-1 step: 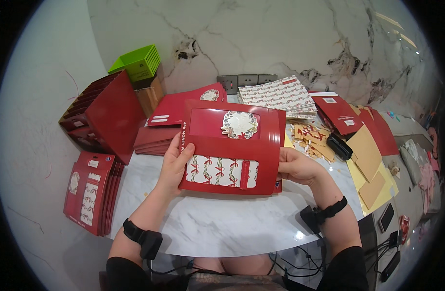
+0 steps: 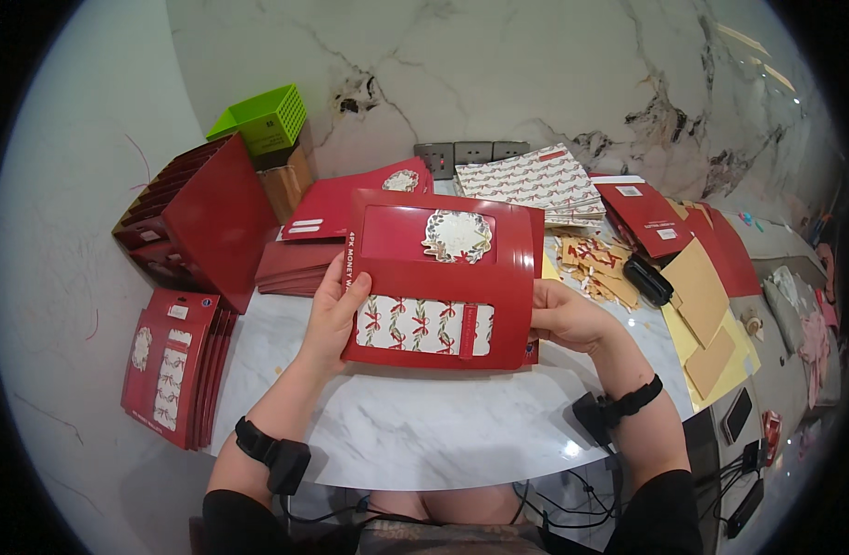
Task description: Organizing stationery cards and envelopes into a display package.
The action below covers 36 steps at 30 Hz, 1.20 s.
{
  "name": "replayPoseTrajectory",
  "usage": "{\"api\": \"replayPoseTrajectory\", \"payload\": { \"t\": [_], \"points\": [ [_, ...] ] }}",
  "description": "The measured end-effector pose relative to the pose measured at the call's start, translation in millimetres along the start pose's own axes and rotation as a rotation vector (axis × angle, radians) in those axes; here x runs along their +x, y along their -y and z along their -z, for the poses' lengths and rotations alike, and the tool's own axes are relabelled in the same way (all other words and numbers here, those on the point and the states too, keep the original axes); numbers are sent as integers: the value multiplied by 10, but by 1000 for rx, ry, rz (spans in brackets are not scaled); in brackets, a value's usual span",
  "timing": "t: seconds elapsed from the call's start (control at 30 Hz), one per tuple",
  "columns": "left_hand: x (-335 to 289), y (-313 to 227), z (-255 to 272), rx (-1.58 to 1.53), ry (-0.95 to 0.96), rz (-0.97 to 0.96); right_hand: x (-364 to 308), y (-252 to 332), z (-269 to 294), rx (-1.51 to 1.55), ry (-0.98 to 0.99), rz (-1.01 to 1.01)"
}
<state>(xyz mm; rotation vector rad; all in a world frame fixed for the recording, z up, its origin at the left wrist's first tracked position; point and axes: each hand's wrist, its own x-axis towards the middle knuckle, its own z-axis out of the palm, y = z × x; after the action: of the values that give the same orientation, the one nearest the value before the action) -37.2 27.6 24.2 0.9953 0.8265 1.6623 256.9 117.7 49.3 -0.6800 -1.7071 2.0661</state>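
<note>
A red card pack [image 2: 443,279] with two cut-out windows is held up over the table, tilted toward me. Through its upper window shows a wreath design [image 2: 459,236]; the lower one shows white paper with leafy sprigs and red bows [image 2: 420,326]. My left hand [image 2: 336,305] grips the pack's left edge, thumb on the front and fingers behind. At the right edge, my right hand [image 2: 568,316] is closed on the pack, its fingertips partly hidden at the sleeve's side. Part of a red layer sticks out past the pack's right side.
Finished-looking red packs [image 2: 170,370] stand at the left beside a red compartment box [image 2: 202,208] and green basket [image 2: 262,120]. Behind lie red folders [image 2: 304,205] and patterned sheets [image 2: 531,182]. Rightward are small cut-outs [image 2: 595,268], a black case [image 2: 647,279] and tan cards [image 2: 697,291].
</note>
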Motion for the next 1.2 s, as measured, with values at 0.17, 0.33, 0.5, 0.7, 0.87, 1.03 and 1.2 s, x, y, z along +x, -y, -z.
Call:
{"api": "replayPoseTrajectory", "payload": {
  "t": [0.17, 0.33, 0.5, 0.7, 0.87, 1.03, 1.2],
  "points": [
    [-4, -18, -16, -33, 5, 14, 59, -75, 11, -100, -83, 87],
    [-9, 18, -23, -90, 14, 8, 102, -118, 29, -71, -156, 114],
    [-41, 51, -44, -112, 27, -30, 89, -113, 20, 45, -133, 108],
    [-78, 36, -89, -90, 1, -47, 94, -145, 22, 134, -48, 73],
    [-78, 28, -109, 8, 76, -87, 94, -126, 19, 85, -124, 16],
    [-47, 41, -68, 5, 45, -70, 80, 3, -44, -148, -299, 19],
    [-42, 12, -76, 50, 5, -60, 74, -36, 68, 61, -319, 40]
  ]
}}
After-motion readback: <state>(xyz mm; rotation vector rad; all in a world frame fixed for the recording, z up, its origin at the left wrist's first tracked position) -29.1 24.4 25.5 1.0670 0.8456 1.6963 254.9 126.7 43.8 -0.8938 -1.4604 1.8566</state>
